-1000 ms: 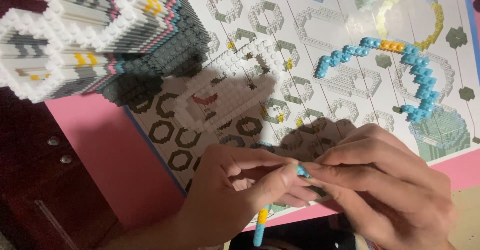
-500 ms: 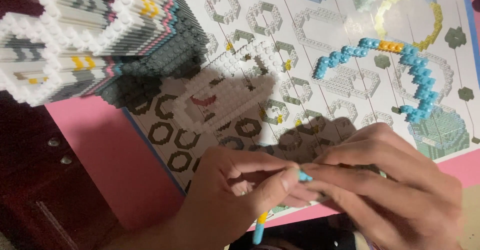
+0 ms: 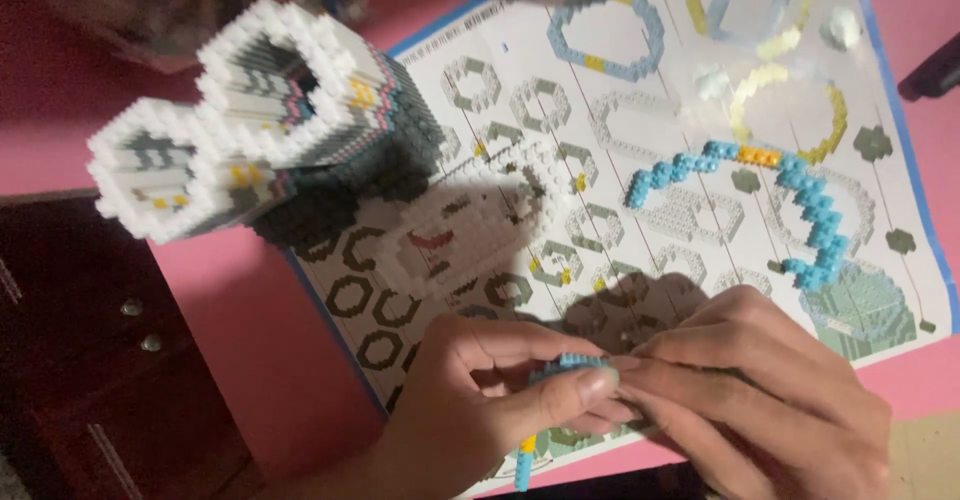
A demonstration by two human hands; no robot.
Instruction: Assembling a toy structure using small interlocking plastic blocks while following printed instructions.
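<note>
Both hands met near the front edge of the pink tabletop (image 3: 250, 360). The left hand (image 3: 470, 400) pinched a thin curved strip of tiny blue plastic blocks (image 3: 570, 363) between its thumb and fingers. The strip had a small yellow bit, and its lower end poked out under the hand. The right hand (image 3: 770, 390) had its fingertips pressed close on the same strip from the other side, so both hands were shut tight around it.

The hands were above the near edge of a big white paper sheet with printed block ring shapes (image 3: 520, 90), which lay flat on the tabletop. On the sheet, past the right hand, lay a long curved chain of blue blocks with an orange bit (image 3: 800, 200). Just beside its lower end was a pale green block ring (image 3: 862, 305). In the middle of the sheet lay a flat white block piece with a red mark (image 3: 470, 225).

At the far left corner of the sheet stood a tall block model with white rims and grey striped sides (image 3: 260, 120). A dark wooden cabinet with round knobs (image 3: 100, 360) was below the left edge of the tabletop.
</note>
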